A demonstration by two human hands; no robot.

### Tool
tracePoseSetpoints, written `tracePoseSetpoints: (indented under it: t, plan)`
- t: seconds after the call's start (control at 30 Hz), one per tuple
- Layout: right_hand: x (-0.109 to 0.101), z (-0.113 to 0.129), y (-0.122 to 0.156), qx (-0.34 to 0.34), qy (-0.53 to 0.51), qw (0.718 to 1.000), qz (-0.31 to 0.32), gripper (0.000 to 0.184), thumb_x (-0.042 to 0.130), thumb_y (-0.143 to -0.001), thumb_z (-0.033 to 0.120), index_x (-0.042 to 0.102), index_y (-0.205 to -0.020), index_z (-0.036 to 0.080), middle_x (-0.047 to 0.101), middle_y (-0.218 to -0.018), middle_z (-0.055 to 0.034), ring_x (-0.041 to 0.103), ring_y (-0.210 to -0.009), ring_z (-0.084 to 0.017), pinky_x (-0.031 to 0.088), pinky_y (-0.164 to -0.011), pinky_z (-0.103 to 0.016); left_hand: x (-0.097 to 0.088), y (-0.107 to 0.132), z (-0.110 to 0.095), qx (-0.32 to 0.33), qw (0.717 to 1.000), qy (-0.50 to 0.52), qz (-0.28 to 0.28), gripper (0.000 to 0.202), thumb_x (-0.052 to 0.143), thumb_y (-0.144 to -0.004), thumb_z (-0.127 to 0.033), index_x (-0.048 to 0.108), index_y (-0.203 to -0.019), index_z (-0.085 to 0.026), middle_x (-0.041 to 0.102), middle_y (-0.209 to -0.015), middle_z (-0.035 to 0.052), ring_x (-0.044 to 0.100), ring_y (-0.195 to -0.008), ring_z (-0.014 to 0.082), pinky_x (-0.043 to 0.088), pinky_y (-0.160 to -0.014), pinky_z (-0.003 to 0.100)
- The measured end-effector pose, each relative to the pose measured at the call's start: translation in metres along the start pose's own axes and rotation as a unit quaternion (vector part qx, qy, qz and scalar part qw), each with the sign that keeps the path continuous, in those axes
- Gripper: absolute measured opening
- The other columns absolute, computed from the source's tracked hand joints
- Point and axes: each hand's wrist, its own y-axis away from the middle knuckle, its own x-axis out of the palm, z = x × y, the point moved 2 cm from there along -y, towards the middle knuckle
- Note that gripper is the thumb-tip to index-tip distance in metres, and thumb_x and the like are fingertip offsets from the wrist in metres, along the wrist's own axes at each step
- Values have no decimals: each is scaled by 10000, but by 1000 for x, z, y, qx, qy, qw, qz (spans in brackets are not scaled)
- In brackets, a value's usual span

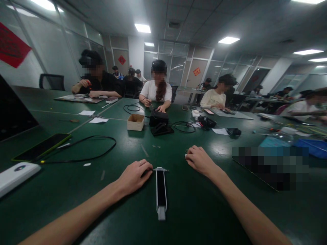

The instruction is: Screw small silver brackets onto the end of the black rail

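My left hand (pixel 135 175) rests on the green table (pixel 178 217) with its fingers curled, fingertips touching the far end of a long black tool with a white frame (pixel 161 192) that lies flat between my arms. My right hand (pixel 200 160) lies knuckles up a little further out, fingers closed round something small at its left edge that I cannot make out. Neither hand lifts anything off the table.
A small cardboard box (pixel 135 122), a black soldering stand (pixel 160 124) and cables (pixel 84 149) lie ahead. A phone (pixel 42 147) and white device (pixel 15 175) sit at left, a dark board (pixel 265 170) at right. Several people work across the table.
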Motion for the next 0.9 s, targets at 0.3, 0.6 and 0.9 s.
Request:
tracePoseSetpoints:
  t: [0.3,0.6,0.9]
  plan:
    - [-3,14,1,31,-33,999,19,122,551,-840,202,668,-818,176,611,-886,-85,536,-829,-208,401,-739,-350,-1,-1,0,1,1000,0,4,189,426,-905,-238,589,-981,-181,604,-938,53,579,-765,182,485,-674,309]
    - [0,36,-5,46,-80,995,-48,142,472,-851,166,602,-805,135,575,-849,-102,499,-792,-208,410,-720,-357,-5,2,-3,6,999,-2,-37,230,478,-873,-272,572,-1062,-182,604,-1007,69,573,-815,197,478,-728,336]
    - [-15,116,1,-85,-404,899,-147,82,479,-874,162,557,-898,175,555,-925,-58,509,-889,-167,436,-809,-326,-6,6,-18,196,961,0,-193,149,473,-949,-254,586,-1007,-176,646,-868,44,596,-730,137,468,-676,256]
